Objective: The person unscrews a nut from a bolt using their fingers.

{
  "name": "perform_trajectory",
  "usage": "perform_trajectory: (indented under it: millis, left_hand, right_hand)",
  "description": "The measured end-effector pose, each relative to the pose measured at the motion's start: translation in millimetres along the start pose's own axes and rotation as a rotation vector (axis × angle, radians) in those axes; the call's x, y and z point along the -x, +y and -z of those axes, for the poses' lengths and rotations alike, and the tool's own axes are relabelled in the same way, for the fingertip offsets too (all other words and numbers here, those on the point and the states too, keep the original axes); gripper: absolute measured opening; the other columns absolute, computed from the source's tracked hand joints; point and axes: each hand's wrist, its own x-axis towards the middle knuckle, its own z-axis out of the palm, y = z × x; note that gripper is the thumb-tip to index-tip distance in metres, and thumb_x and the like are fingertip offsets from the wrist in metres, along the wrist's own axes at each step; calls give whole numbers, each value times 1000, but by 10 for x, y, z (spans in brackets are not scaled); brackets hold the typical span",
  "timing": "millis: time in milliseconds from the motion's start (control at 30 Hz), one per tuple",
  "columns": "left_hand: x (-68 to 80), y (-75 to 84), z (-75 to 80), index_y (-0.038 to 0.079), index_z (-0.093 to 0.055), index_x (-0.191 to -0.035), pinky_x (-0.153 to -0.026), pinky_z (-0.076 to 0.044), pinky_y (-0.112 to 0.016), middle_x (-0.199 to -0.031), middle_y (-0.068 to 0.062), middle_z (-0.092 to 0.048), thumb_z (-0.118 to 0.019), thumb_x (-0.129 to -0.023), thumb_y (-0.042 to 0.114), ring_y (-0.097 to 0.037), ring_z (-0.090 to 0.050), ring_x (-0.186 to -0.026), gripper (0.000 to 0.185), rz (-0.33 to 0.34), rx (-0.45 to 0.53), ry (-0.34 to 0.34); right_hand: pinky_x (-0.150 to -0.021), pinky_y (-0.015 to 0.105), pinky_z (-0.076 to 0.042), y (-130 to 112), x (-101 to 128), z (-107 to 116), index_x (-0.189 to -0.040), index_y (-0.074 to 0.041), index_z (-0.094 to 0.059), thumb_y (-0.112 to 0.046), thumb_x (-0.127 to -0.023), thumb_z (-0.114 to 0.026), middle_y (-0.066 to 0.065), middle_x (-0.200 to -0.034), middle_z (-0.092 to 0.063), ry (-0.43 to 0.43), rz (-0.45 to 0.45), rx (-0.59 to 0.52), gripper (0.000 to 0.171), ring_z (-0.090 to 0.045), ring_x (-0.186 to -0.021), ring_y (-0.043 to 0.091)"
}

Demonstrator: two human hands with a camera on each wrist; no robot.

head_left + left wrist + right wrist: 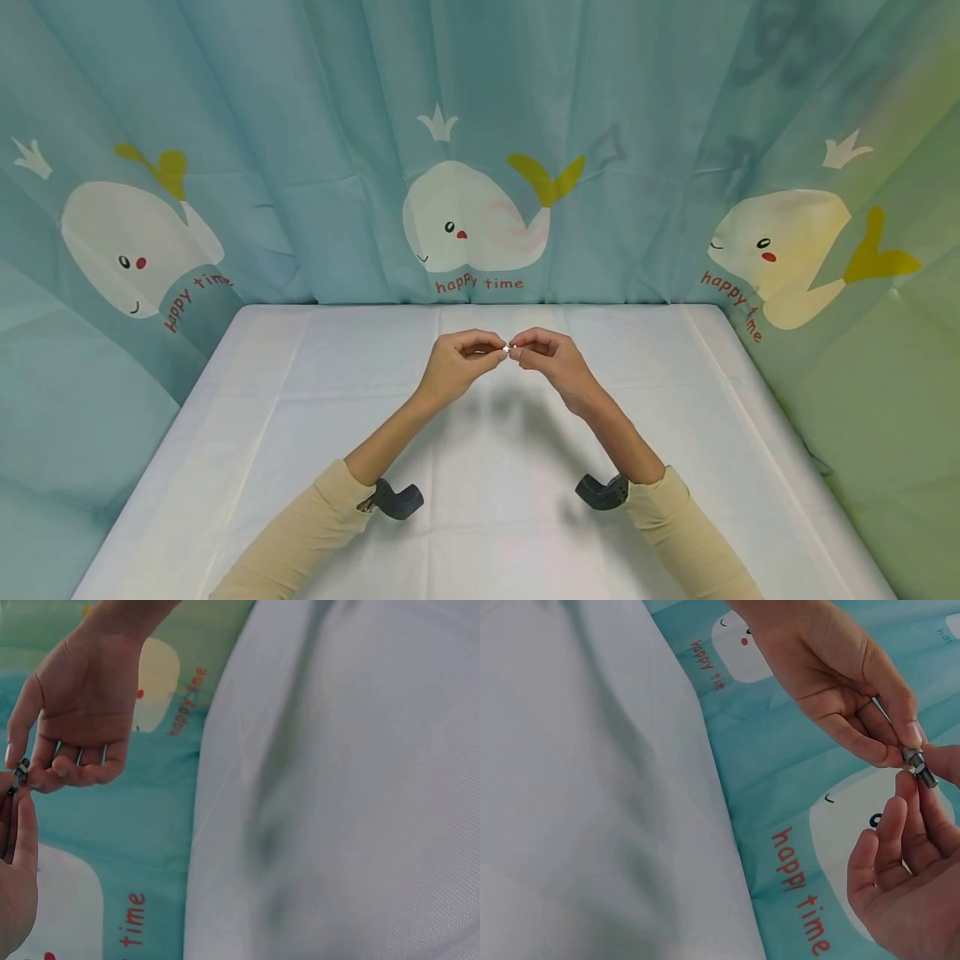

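Both hands meet above the middle of the white table [300,417]. Between their fingertips is a small metal bolt with a nut [508,348]. My left hand [495,352] pinches one end with thumb and forefinger, and my right hand [521,352] pinches the other end. In the right wrist view the threaded bolt and nut [919,766] show clearly, with the left hand [840,682] above and the right hand [907,885] below. In the left wrist view the bolt [19,776] sits at the far left edge between the right hand [75,712] and the left hand [15,855].
A white cloth covers the table. A teal curtain [480,125] printed with white whales hangs close around the back and both sides. A dark wrist-mounted camera [397,498] sits on each forearm, over beige sleeves [300,533].
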Motion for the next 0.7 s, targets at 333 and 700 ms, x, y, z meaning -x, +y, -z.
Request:
perform_trajectory:
  millis: [333,700]
  left_hand:
    - [4,4,1,-13,-71,-97,-79,-59,-30,-94,-21,-71,-70,-88,-9,-20,-69,-85,10,14,-15,3]
    - [5,4,-4,-13,-71,-97,-79,-59,-30,-94,-20,-71,-70,-88,-9,-12,-68,-83,10,13,-4,1]
  right_hand:
    - [-79,27,-53,40,-4,9,-109,4,-63,0,-92,-67,6,-100,-65,-26,49,-6,18,-61,-86,19]
    - [-83,34,-53,24,8,17,-117,9,-58,-3,-93,-67,3,-103,-64,-19,33,15,29,-62,-86,18]
